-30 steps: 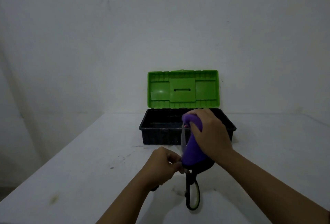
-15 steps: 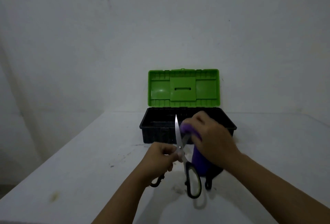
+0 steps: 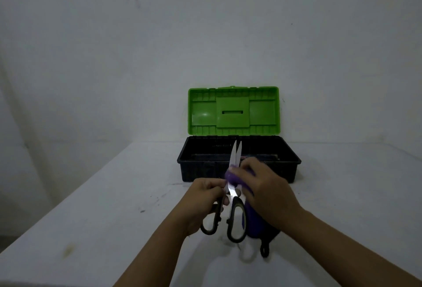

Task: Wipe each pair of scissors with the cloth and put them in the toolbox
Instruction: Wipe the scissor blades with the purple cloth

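A pair of scissors [image 3: 235, 163] with black and pale handles points its steel blades up and away from me, slightly parted at the tips. My left hand [image 3: 206, 197] grips it at the pivot and left handle. My right hand [image 3: 266, 192] presses a purple cloth [image 3: 234, 178] against the lower part of the blades; the cloth hangs down under the palm to a dark edge with a black loop. Behind stands the toolbox [image 3: 238, 161], a black tub with its green lid [image 3: 233, 110] raised upright.
A pale table [image 3: 114, 195] runs from me to a plain wall; its left edge drops off at the left of the frame. Small dark marks dot the surface in front of the toolbox.
The cloth slid down from the blade tips to the blades' lower part, so the bare blades now show. The scissors' handles have spread apart and the camera's view has come closer.
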